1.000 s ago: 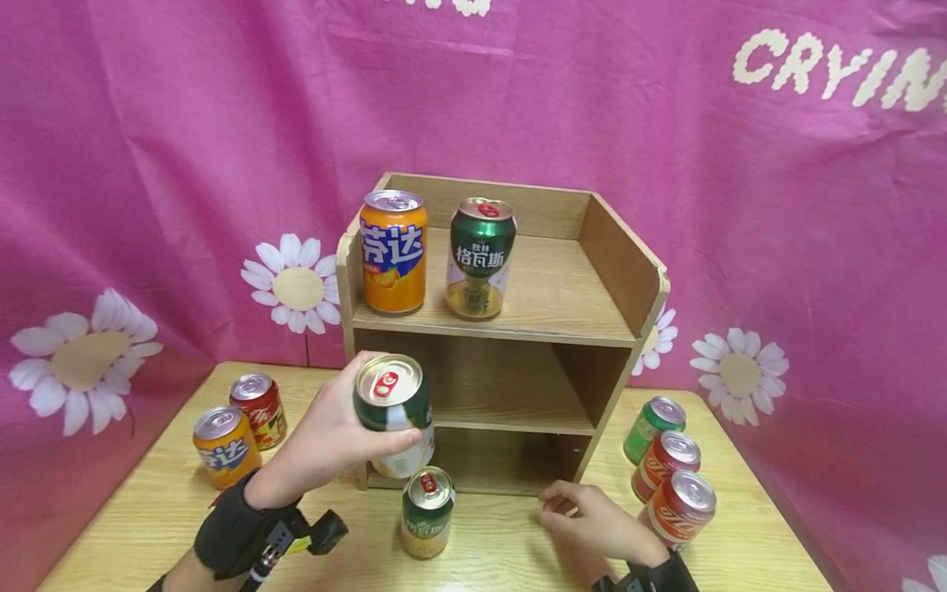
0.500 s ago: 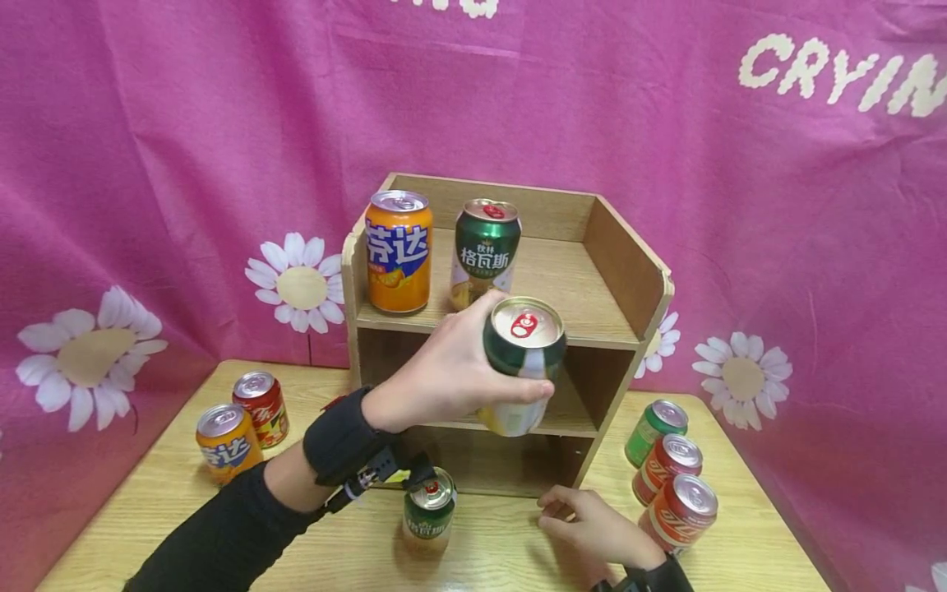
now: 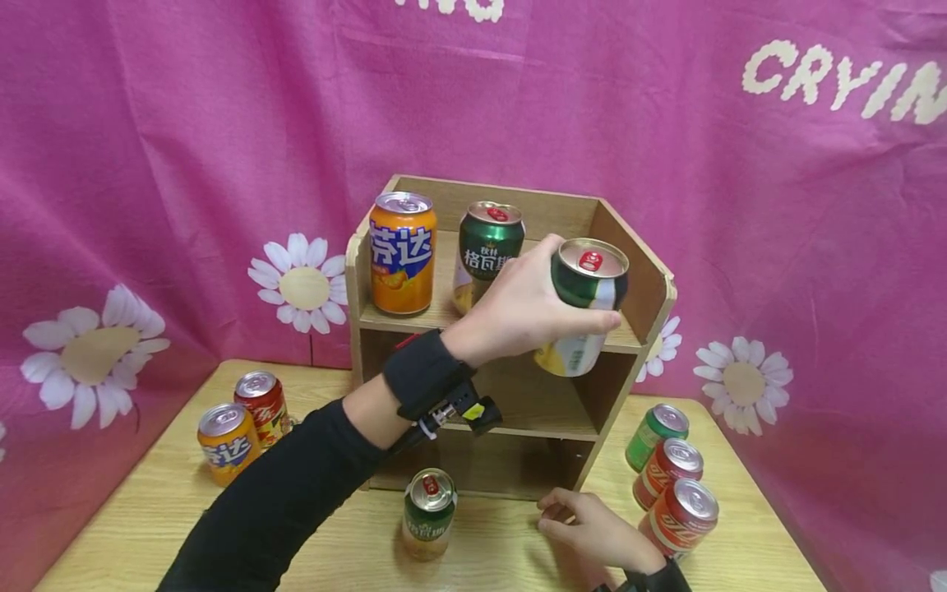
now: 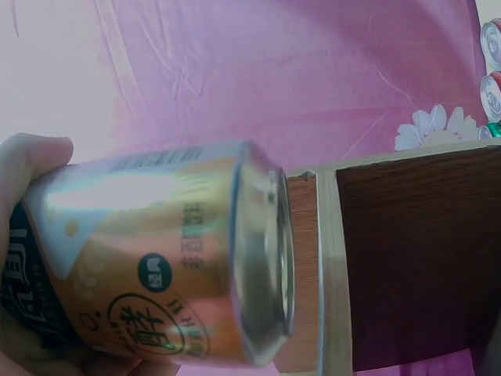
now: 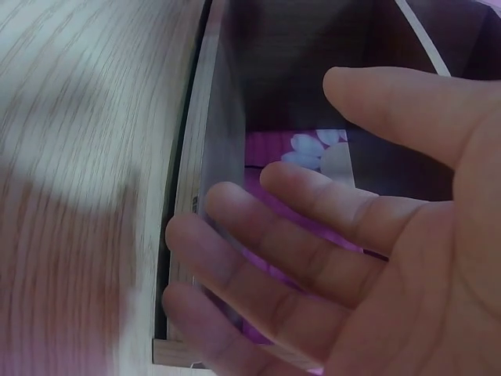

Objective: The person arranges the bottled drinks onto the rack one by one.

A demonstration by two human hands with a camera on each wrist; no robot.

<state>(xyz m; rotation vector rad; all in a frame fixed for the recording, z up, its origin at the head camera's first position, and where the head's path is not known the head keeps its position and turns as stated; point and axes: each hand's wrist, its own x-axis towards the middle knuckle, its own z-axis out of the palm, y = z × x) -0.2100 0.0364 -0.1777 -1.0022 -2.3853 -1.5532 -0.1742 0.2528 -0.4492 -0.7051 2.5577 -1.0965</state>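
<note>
My left hand [image 3: 521,308] grips a green, white and gold drink can [image 3: 584,304] by its side, slightly tilted, in front of the right part of the shelf unit's top board. In the left wrist view the can [image 4: 149,258] has its base end toward the shelf edge [image 4: 335,266]. Behind the hand, a similar green can [image 3: 490,242] stands on the top shelf beside an orange soda can [image 3: 402,255]. Loosely curled and holding nothing, my right hand [image 3: 592,526] rests at the table near the unit's lower right; its palm [image 5: 415,290] shows in the right wrist view.
A wooden shelf unit [image 3: 481,330] stands on the table [image 3: 488,551]. One more green-gold can [image 3: 429,514] is in front of it. An orange can [image 3: 228,444] and a red can [image 3: 261,403] stand left; a green can [image 3: 656,436] and red cans [image 3: 676,518] stand right.
My left hand has carried the green-gold can up and to the right, from in front of the lower left shelves to the top shelf's front right. My right hand has stayed in place.
</note>
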